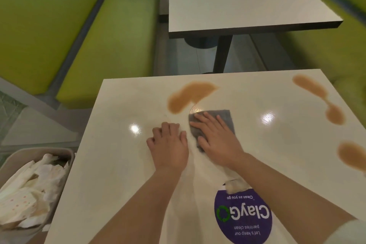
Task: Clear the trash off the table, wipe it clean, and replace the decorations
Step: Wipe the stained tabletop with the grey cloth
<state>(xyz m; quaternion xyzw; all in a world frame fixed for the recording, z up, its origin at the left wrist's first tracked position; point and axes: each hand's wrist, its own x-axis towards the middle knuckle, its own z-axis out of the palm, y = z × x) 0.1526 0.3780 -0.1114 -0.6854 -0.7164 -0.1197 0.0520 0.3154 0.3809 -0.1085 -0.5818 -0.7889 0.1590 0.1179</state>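
Green benches [111,45] sit beside the pale surface [111,164], which has brown spills [188,97] at its far side. On it, the right hand [215,136] presses a gray cloth [221,119] flat with straight fingers, just near one spill. The left hand [168,142] rests beside it, fingers curled, holding nothing. A bin [11,162] of used napkins [29,190] stands at the near left.

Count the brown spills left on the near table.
3. One spill lies just beyond the grey cloth, one runs along the far right corner, one sits at the right edge, cut by the frame; more may lie outside it.
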